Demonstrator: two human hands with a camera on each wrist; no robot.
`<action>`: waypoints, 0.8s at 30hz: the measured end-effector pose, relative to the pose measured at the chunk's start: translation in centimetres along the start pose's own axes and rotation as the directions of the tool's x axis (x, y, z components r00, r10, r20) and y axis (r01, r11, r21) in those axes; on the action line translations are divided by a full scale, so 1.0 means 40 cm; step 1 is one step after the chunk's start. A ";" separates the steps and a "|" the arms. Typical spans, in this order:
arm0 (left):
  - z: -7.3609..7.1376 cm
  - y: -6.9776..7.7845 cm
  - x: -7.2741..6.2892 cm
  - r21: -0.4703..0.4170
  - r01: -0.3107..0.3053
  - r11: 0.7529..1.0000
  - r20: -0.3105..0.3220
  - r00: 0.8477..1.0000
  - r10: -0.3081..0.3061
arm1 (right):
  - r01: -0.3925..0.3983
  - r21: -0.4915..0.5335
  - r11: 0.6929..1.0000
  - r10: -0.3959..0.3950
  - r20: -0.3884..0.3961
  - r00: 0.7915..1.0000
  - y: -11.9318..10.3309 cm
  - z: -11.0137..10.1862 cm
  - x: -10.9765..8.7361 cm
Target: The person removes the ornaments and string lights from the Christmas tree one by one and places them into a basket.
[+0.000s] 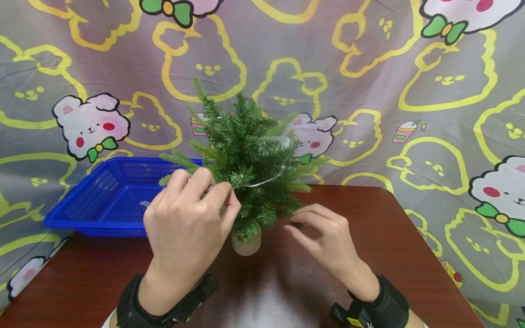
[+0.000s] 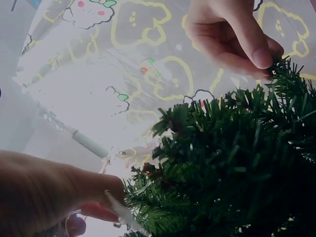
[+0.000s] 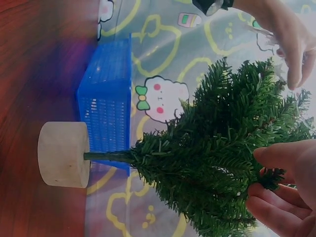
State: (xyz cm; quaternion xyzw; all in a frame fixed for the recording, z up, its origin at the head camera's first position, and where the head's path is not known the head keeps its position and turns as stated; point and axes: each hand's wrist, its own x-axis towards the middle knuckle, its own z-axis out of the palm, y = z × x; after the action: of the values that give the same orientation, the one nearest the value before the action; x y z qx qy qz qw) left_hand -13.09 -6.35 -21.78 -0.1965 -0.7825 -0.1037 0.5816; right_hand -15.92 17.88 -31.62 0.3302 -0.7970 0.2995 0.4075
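A small artificial Christmas tree (image 1: pixel 246 150) stands upright on a pale round base (image 3: pixel 64 154). A thin silvery wire string (image 1: pixel 264 182) crosses the front of its branches. My left hand (image 1: pixel 190 214), on the tree's left side, has its fingers curled and pinches the left end of this wire; a loop of it shows beneath the fingers in the left wrist view. Low on the tree's right side, my right hand (image 1: pixel 324 232) holds a branch tip (image 3: pixel 271 178) between thumb and fingers. What lies inside the left fist is mostly hidden.
A blue plastic basket (image 1: pixel 94 223) stands on the brown table (image 1: pixel 361 218), behind and left of the tree, with a small clear item inside. A patterned cloth (image 1: pixel 369 82) hangs behind the table. Both wrists wear black straps.
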 end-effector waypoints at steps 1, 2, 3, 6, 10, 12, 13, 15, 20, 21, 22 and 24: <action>0.000 0.001 0.001 -0.007 -0.011 1.000 -0.003 1.000 0.011 | 0.001 -0.001 1.000 -0.001 0.000 1.000 0.000 0.000 0.000; 0.001 0.002 0.002 -0.014 -0.022 1.000 -0.007 1.000 0.021 | 0.002 -0.001 1.000 -0.002 0.001 1.000 -0.001 -0.001 -0.001; 0.001 0.002 0.002 -0.025 -0.033 0.999 -0.008 0.999 0.033 | 0.001 -0.003 1.000 -0.001 0.004 1.000 -0.001 -0.002 -0.002; 0.002 0.004 0.002 -0.066 -0.066 0.996 -0.014 0.998 0.066 | 0.002 0.000 1.000 -0.002 0.017 1.000 -0.001 -0.003 -0.004; 0.005 0.006 0.002 -0.120 -0.086 0.989 -0.017 0.996 0.085 | 0.016 0.005 1.000 -0.016 0.041 0.999 0.000 -0.004 -0.005; 0.007 0.006 0.004 -0.136 -0.085 0.987 -0.009 0.996 0.084 | 0.022 0.010 1.000 -0.023 0.056 0.998 -0.001 -0.005 -0.006; 0.008 0.007 0.006 -0.141 -0.083 0.986 -0.003 0.997 0.083 | 0.022 0.014 1.000 -0.023 0.066 0.998 -0.002 -0.006 -0.007; 0.010 0.008 0.009 -0.146 -0.082 0.986 -0.001 0.997 0.083 | 0.019 0.025 1.000 -0.021 0.083 0.996 -0.004 -0.007 -0.008; 0.009 0.009 0.014 -0.145 -0.081 0.986 0.000 0.997 0.082 | 0.035 0.046 0.998 -0.039 0.088 0.995 -0.010 -0.006 -0.006; 0.009 0.009 0.014 -0.148 -0.079 0.986 -0.001 0.997 0.080 | 0.046 0.051 0.998 -0.050 0.080 0.996 -0.012 -0.005 -0.006; 0.008 0.009 0.015 -0.150 -0.076 0.986 -0.002 0.997 0.076 | 0.058 0.056 0.997 -0.062 0.072 0.995 -0.013 -0.005 -0.005; 0.007 0.008 0.015 -0.155 -0.069 0.986 -0.007 0.998 0.069 | 0.081 0.065 0.995 -0.085 0.058 0.995 -0.017 -0.002 -0.005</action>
State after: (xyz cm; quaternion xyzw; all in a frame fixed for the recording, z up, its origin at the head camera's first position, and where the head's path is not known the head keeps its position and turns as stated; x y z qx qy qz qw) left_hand -13.33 -5.83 -21.30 -0.2679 -0.7644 -0.1441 0.5685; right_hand -15.27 17.61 -31.60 0.3848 -0.7848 0.2968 0.3845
